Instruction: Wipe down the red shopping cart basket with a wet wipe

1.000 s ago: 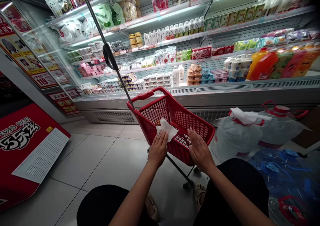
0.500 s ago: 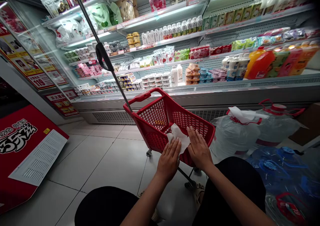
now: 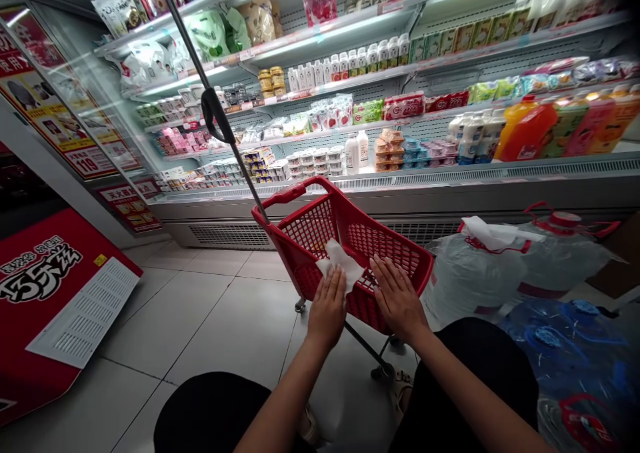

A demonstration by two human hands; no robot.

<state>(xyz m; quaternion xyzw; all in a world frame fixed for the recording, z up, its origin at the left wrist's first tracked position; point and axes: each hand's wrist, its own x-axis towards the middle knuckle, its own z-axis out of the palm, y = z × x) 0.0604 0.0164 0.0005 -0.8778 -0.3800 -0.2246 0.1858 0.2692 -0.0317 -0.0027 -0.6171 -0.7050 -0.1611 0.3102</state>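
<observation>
A small red plastic shopping cart (image 3: pixel 380 239) with a mesh basket and a long grey handle pole (image 3: pixel 220 116) stands on the tiled floor in front of me. My left hand (image 3: pixel 327 306) lies flat on a white cloth (image 3: pixel 340 261), pressing it against the near edge of the basket. My right hand (image 3: pixel 397 299) rests open against the same edge just to the right, fingers stretched and holding nothing. My knees in black trousers show at the bottom.
A refrigerated display (image 3: pixel 380 93) of milk, yoghurt and juice bottles runs behind the cart. Large water jugs (image 3: pixel 500 266) with red handles and blue ones (image 3: pixel 570 353) crowd the floor on the right. A red freezer cabinet (image 3: pixel 55 299) stands at the left.
My left hand has slid the cloth along the basket edge, first right toward my right hand, then back left a little. My right hand stays in place.
</observation>
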